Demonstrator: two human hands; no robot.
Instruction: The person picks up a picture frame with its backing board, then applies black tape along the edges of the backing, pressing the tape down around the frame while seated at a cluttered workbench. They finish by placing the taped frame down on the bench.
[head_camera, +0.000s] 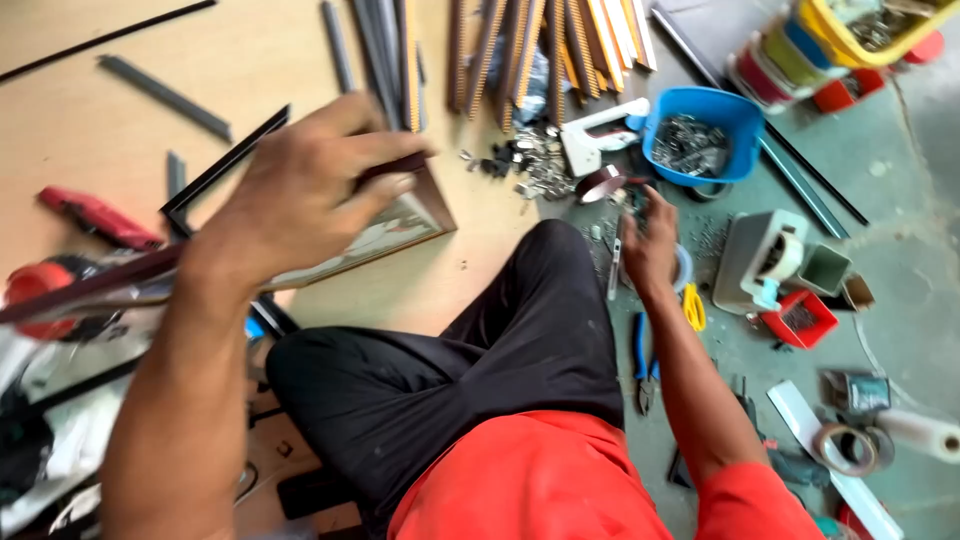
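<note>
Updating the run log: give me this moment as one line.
left hand: grips framed picture by its edge | right hand: reaching among small metal parts on floor | blue tub: beside

**Framed picture held at an angle, small metal bits on the floor**

So the framed picture (395, 225) has a dark brown frame around a pale, faded print, and it's tilted up off the wooden board, gripped along its top edge. Over by the knee, a scatter of small metal clips (540, 160) lies loose on the grey floor, beside a roll of brown tape (598, 183).
</note>
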